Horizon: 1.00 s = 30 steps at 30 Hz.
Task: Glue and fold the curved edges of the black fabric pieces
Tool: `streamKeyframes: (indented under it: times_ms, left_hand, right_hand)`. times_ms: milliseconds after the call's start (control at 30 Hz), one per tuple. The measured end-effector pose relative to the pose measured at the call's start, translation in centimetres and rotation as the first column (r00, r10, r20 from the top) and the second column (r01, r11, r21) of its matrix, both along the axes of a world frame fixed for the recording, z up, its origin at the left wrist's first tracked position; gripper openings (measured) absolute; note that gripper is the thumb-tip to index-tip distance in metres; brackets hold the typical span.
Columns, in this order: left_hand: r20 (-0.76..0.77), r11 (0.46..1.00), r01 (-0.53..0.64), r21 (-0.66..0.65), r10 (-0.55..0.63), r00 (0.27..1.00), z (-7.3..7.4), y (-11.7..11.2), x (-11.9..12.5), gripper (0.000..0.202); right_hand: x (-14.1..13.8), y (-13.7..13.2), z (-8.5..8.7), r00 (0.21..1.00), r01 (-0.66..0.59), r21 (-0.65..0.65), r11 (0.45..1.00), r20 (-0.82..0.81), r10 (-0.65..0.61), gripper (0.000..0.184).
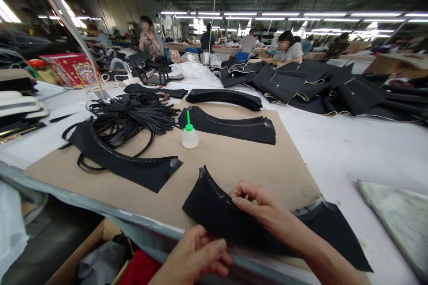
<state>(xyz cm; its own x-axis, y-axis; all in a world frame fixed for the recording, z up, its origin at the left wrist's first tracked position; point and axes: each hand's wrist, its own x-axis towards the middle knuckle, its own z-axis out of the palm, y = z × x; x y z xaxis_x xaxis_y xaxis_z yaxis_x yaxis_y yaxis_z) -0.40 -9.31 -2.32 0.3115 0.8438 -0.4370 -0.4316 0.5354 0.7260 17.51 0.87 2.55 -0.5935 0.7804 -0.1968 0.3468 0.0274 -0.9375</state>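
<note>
A black curved fabric piece (214, 207) lies near the table's front edge, with whitish marks along its concave upper rim. My right hand (259, 207) pinches that rim left of its middle, and my forearm crosses the piece. Below the front edge of the same piece is my left hand (197, 254), its fingers bent but apart, holding nothing I can see; one fingertip is close to the fabric. Another black curved piece (130, 164) rests to the left, and more black curved pieces (230, 125) lie farther back. Between them stands a clear squeeze bottle (190, 138) with a green nozzle.
Brown paperboard (174, 207) covers part of the white table (321, 142). Black straps (133, 116) are heaped at the left. Behind are a curved black stack (224, 98) and black bag parts (294, 82). A pale slab (397, 218) sits at right. Several people work beyond.
</note>
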Motion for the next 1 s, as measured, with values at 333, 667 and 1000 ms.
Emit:
streamKeyframes:
  times_ms: [333,667,1000]
  left_hand:
    - [-0.059,0.89,-0.438,0.128,0.448,0.892,2.5,2.9,2.5,0.058]
    - [-0.355,0.862,-0.4,0.312,0.496,0.793,1.6,3.4,2.4,0.055]
    - [-0.51,0.856,-0.359,0.373,0.512,0.692,0.2,3.4,2.1,0.049]
  right_hand:
    - [-0.2,-1.4,0.1,0.993,0.064,0.282,0.957,0.08,-0.09,0.015]
    - [0.6,-3.1,0.6,0.952,-0.131,0.768,0.627,0.275,-0.138,0.012]
    - [-0.1,-3.3,0.0,0.902,-0.305,0.925,0.229,0.357,-0.241,0.013]
